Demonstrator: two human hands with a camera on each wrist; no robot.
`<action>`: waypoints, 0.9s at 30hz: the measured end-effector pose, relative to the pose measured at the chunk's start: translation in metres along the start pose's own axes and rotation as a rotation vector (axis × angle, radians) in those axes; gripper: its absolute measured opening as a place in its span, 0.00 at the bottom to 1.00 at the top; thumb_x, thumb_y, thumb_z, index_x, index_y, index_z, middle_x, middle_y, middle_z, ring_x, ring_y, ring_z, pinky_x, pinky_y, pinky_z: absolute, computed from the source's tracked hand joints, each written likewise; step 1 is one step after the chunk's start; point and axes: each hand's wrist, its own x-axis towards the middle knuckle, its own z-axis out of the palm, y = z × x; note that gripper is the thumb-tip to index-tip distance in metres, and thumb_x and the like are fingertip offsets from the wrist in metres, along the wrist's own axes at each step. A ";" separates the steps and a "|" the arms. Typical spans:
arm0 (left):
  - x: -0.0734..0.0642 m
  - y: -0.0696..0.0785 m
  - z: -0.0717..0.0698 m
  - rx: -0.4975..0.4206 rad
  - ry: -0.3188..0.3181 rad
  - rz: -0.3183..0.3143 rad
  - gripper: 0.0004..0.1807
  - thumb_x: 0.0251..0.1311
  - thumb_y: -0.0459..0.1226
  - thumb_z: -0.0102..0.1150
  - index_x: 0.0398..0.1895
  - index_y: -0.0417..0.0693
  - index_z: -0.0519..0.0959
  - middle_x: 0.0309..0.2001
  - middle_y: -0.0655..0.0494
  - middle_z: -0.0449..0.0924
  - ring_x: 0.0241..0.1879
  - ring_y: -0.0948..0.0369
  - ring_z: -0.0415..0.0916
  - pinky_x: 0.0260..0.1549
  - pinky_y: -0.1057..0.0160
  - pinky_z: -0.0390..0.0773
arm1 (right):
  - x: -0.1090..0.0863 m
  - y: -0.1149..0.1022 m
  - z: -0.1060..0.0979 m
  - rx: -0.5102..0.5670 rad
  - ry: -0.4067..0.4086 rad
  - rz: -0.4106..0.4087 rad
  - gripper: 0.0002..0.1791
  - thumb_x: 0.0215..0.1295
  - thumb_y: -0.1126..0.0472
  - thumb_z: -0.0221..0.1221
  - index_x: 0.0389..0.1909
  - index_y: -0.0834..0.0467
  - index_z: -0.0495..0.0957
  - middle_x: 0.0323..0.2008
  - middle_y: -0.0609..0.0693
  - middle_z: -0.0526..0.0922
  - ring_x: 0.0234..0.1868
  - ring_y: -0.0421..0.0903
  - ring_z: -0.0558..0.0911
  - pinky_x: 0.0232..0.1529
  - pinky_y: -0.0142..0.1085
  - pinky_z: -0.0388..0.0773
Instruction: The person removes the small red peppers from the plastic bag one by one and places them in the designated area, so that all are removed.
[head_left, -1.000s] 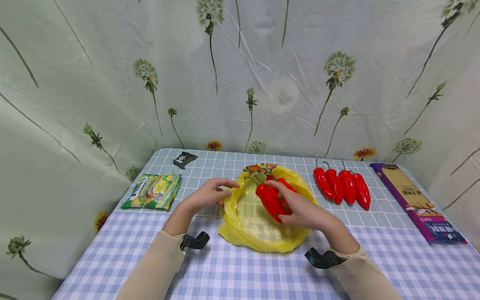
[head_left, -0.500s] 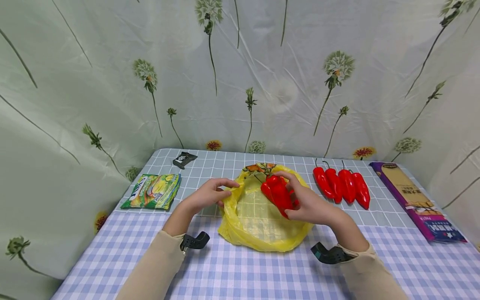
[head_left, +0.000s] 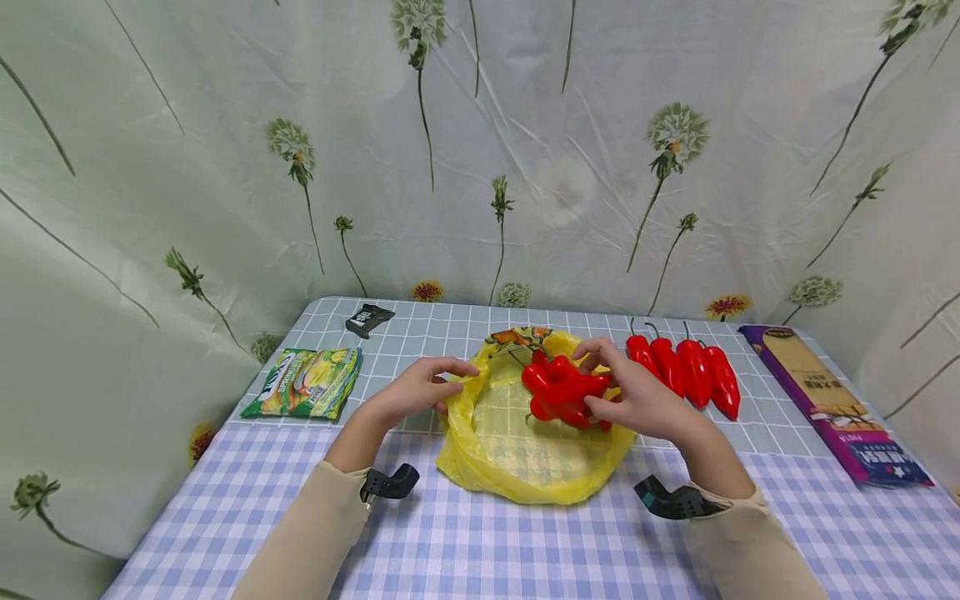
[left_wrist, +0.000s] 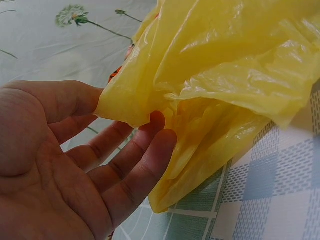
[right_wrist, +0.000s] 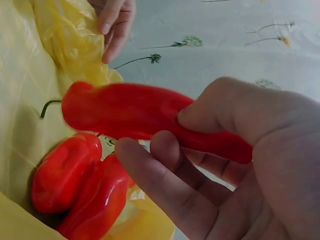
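Note:
A yellow plastic bag (head_left: 467, 442) lies with its mouth wide on the table. My left hand (head_left: 420, 387) pinches its left rim between thumb and fingers; the left wrist view shows the thin yellow film (left_wrist: 215, 55) folded at the fingertips. Over the bag, my right hand (head_left: 637, 400) holds a red pepper (right_wrist: 130, 107) between thumb and fingers, its dark stem pointing away from the palm. Below it, further red peppers (right_wrist: 65, 172) rest inside the bag, partly hidden in the head view by the held one.
Several red peppers (head_left: 697, 372) lie in a row right of the bag. Beyond them is a long purple pasta packet (head_left: 832, 400). On the left lie a green and yellow packet (head_left: 311, 383) and a small black packet (head_left: 369, 320). A floral curtain (head_left: 480, 150) hangs behind.
My right hand has moved right and slightly away with the pepper. The pepper's stem has swung from the upper left to the lower left. The left hand and bag's left rim stay put.

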 end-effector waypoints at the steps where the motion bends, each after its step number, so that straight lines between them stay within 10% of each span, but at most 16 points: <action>1: 0.000 0.000 0.000 -0.001 -0.001 0.001 0.17 0.71 0.35 0.53 0.60 0.51 0.79 0.66 0.46 0.74 0.44 0.58 0.81 0.36 0.62 0.84 | 0.000 0.000 -0.001 -0.001 -0.003 -0.004 0.30 0.56 0.69 0.67 0.59 0.55 0.66 0.52 0.57 0.78 0.52 0.55 0.81 0.41 0.38 0.87; 17: 0.001 -0.001 0.000 -0.008 0.001 -0.004 0.17 0.70 0.35 0.52 0.60 0.51 0.79 0.66 0.46 0.74 0.43 0.58 0.80 0.36 0.62 0.84 | -0.019 0.003 -0.033 0.131 0.138 0.005 0.16 0.67 0.65 0.62 0.54 0.59 0.74 0.50 0.62 0.81 0.39 0.44 0.87 0.37 0.37 0.87; 27: 0.001 -0.002 0.000 -0.006 0.008 -0.007 0.17 0.70 0.35 0.53 0.60 0.52 0.79 0.68 0.50 0.72 0.44 0.58 0.79 0.35 0.62 0.84 | -0.036 0.010 -0.059 0.142 0.260 -0.012 0.16 0.67 0.67 0.61 0.54 0.62 0.72 0.48 0.36 0.79 0.40 0.36 0.87 0.36 0.35 0.86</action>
